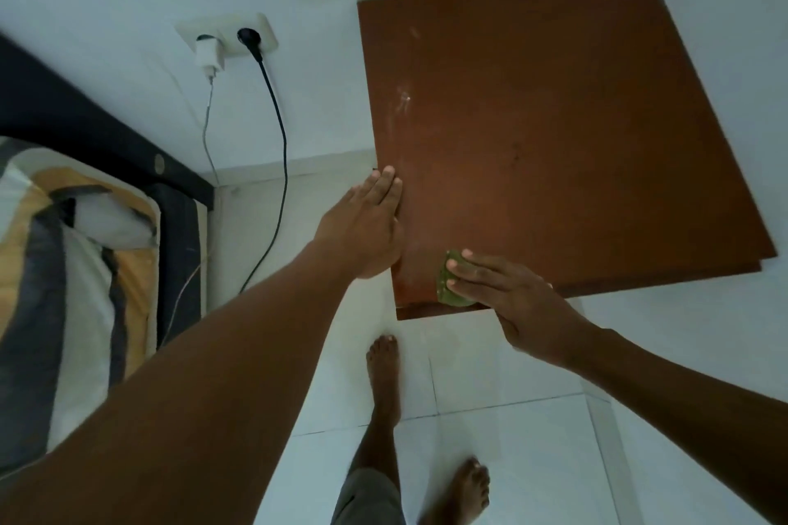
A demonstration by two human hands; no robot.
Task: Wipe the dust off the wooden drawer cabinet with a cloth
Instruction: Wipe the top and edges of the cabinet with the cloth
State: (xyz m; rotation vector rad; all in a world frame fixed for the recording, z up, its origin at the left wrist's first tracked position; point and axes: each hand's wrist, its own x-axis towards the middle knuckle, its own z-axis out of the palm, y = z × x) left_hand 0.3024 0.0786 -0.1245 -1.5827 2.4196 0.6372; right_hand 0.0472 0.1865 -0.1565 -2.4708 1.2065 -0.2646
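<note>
Dust smears (403, 100) show pale on the flat reddish-brown wooden top of the drawer cabinet (554, 132), which fills the view from twelve to three o'clock and stands in a corner of white walls. At the top's seven o'clock corner a small folded green cloth (450, 294) lies flat on the wood, near the front edge. The right hand (507, 303) presses on it with straight, spread fingers, none curled round it, and hides most of it. At ten o'clock of the cloth, the left hand (366, 226) lies flat and open against the cabinet's left edge, fingertips on the top, holding nothing.

At ten o'clock of the cabinet a white double wall socket (230, 32) carries a white charger block (209, 55) and a black plug with a hanging black cable (275, 98). At nine o'clock of the view is a dark-framed bed (85, 119) with a grey, white and yellow pillow (64, 269). At six o'clock two bare feet (383, 371) stand on the white tiled floor (533, 460).
</note>
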